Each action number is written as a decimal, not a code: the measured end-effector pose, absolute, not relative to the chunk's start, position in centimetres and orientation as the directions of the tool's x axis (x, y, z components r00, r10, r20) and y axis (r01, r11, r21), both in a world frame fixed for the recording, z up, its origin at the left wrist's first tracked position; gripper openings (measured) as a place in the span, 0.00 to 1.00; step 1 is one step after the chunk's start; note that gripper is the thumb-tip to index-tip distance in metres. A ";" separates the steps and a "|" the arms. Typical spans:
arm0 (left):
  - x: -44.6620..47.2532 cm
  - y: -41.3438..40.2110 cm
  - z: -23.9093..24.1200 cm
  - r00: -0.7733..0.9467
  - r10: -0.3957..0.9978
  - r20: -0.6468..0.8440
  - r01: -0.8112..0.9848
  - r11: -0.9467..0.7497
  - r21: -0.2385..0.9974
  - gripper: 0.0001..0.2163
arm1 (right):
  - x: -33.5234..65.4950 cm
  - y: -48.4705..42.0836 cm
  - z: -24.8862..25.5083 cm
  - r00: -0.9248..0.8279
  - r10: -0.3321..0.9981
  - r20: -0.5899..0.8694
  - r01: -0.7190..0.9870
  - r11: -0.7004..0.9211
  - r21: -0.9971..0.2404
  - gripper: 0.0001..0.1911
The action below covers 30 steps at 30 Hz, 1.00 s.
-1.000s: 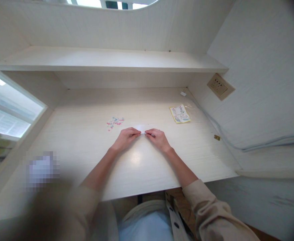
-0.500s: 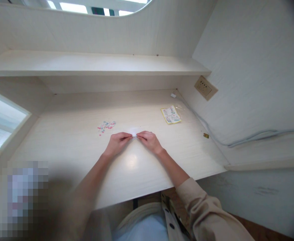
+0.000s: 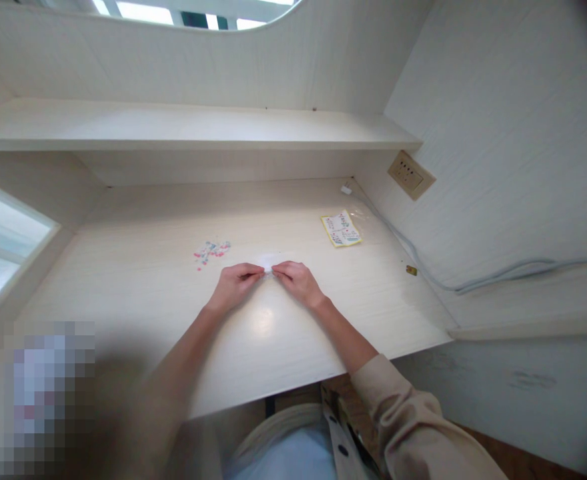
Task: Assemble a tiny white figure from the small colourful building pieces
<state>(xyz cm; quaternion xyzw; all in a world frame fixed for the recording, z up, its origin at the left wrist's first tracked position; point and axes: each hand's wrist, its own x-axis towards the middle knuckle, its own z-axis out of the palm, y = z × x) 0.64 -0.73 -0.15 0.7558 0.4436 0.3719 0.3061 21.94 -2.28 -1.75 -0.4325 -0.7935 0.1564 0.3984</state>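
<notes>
- Grip of the left hand (image 3: 237, 283) and right hand (image 3: 297, 279): thumbs and fingers pinched together, both hands holding one small white piece (image 3: 268, 270) between their nearly touching fingertips; its shape is too small to tell, as is any contact with the surface below.
- Tan sleeve (image 3: 408, 413), on the right arm, at the near edge.
- Pale, wood-grained worktop (image 3: 293, 353), glossy, extending beneath both hands.
- Small brass-coloured object (image 3: 411, 271), lying well to the right of the hands, near the side wall.
- Loose pink and blue pieces (image 3: 218, 253), scattered just beyond the left hand.
- Printed card (image 3: 341, 229) with yellow border, flat, beyond the right hand.
- Grey cable (image 3: 473, 286), running along the right wall towards a white plug (image 3: 346, 190) near the back corner.
- Beige wall socket (image 3: 411, 175), on the right wall.
- Shelf (image 3: 198, 127), spanning the back above the worktop.
</notes>
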 end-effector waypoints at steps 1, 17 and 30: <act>0.7 -0.7 -0.1 0.331 0.898 0.291 0.445 -0.421 0.790 0.09 | 21.9 -2.3 -1.8 -0.309 0.811 0.496 0.565 0.577 -0.590 0.12; 0.5 -0.6 0.8 0.475 0.800 0.366 0.525 -0.591 0.612 0.11 | 21.7 -2.6 -1.5 -0.261 0.849 0.461 0.556 0.522 -0.647 0.11; 0.5 -0.3 0.6 0.538 0.753 0.379 0.532 -0.652 0.540 0.13 | 21.7 -2.8 -1.2 -0.265 0.849 0.456 0.539 0.523 -0.660 0.11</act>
